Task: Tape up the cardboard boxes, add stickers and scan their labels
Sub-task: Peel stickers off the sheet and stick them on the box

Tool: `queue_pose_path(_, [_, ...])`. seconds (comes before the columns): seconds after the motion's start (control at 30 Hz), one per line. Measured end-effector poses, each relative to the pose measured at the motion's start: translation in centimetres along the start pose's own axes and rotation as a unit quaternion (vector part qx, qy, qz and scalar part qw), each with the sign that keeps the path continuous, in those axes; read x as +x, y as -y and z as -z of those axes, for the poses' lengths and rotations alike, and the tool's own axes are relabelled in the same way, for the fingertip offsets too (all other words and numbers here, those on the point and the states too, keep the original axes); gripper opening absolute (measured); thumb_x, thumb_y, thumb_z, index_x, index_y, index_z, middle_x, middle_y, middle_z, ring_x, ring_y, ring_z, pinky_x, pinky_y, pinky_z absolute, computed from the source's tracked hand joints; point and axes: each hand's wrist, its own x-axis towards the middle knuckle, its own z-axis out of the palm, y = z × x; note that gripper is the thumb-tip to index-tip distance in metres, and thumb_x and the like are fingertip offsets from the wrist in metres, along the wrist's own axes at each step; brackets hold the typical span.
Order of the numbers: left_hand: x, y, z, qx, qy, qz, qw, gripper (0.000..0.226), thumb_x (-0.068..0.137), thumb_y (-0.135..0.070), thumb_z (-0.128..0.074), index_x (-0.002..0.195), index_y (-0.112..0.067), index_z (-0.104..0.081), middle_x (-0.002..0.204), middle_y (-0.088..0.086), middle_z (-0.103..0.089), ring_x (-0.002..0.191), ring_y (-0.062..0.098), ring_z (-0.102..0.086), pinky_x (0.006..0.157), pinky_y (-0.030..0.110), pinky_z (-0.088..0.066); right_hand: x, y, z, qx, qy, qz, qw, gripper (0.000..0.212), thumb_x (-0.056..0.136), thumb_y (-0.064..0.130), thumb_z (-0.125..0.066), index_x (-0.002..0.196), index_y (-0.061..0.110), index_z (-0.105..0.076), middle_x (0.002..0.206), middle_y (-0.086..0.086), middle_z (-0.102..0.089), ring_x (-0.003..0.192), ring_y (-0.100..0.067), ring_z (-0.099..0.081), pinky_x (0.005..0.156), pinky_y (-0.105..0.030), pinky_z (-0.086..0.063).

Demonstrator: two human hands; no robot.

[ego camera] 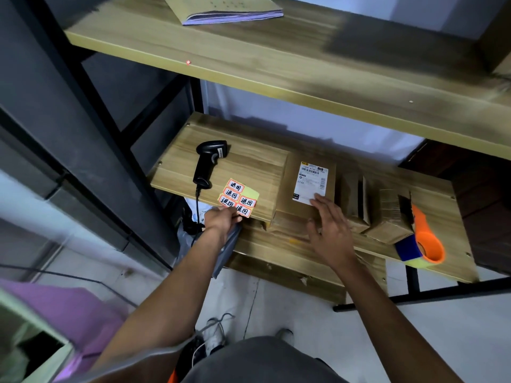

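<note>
- Cardboard box (286,194) is steadied by the flat, relaxed fingers of the right hand (330,230).
- Sticker sheet (239,197), just left of the box, is pinched by the left hand (221,221); one sticker should be peeled cleanly and placed clear of the shipping label (311,181).

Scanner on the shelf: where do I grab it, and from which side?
Take the scanner by its handle, the long narrow part lying flat between the head at the back and the cable at the front edge of the shelf. Come from above and the front, fingers across the handle. Probably with the right hand, since the left hand holds the sticker sheet.
</note>
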Motion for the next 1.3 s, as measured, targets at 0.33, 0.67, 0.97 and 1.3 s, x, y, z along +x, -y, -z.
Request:
queue_pose_path(0.33, [-2.8, -1.8, -1.9, -0.053, 0.094, -0.025, 0.994, 0.027, 0.097, -0.006, -0.062, 0.124, -0.003, -0.06, 0.106, 0.013, -0.076, 0.082, 0.018, -0.077, 0.083, 0.029, -0.058, 1.0, 0.9, 1.4, 0.049, 0.011, -0.045, 0.998, 0.043, 0.095, 0.017, -0.061, 0.137, 0.012, -0.057, 0.145, -0.007, -0.053, 0.134, -0.026, -0.046, 0.11, -0.039, -0.04])
queue_pose_path(0.67, [-6.1, -3.8, -3.7, -0.115, 0.19, -0.036, 0.974, 0.026, 0.098, -0.007, -0.062, 0.124, -0.007, -0.062, 0.112, 0.013, -0.075, 0.1, 0.025, -0.075, 0.099, 0.037, -0.055, 4.3, 4.1, 3.5, 0.194, -0.053, -0.046, 0.979, 0.007, 0.096, 0.018, -0.064, 0.1, 0.018, -0.071, 0.097, 0.01, -0.072, 0.091, 0.002, -0.065, 0.084, -0.022, -0.052])
queue_pose_path(0.97, [-8.8, -3.9, -5.3, -0.103, 0.254, -0.063, 0.96, 0.018, 0.098, -0.007, -0.061, 0.114, -0.012, -0.066, 0.11, 0.011, -0.076, 0.095, 0.022, -0.076, 0.093, 0.034, -0.057, 6.0, 4.9, 4.0, 0.275, -0.08, -0.088, 0.954, 0.002, 0.092, 0.025, -0.071, 0.093, 0.026, -0.07, 0.084, 0.02, -0.069, 0.075, 0.008, -0.063, 0.074, -0.028, -0.055])
queue_pose_path(1.3, [-10.0, -3.7, -5.7, -0.078, 0.269, -0.079, 0.957, 0.015, 0.097, -0.005, -0.061, 0.107, -0.014, -0.067, 0.109, 0.013, -0.076, 0.09, 0.019, -0.076, 0.095, 0.034, -0.056, 5.8, 4.8, 3.8, 0.294, -0.087, -0.127, 0.943, 0.004, 0.092, 0.021, -0.072, 0.09, 0.023, -0.068, 0.082, 0.015, -0.069, 0.073, 0.002, -0.063, 0.075, -0.031, -0.056])
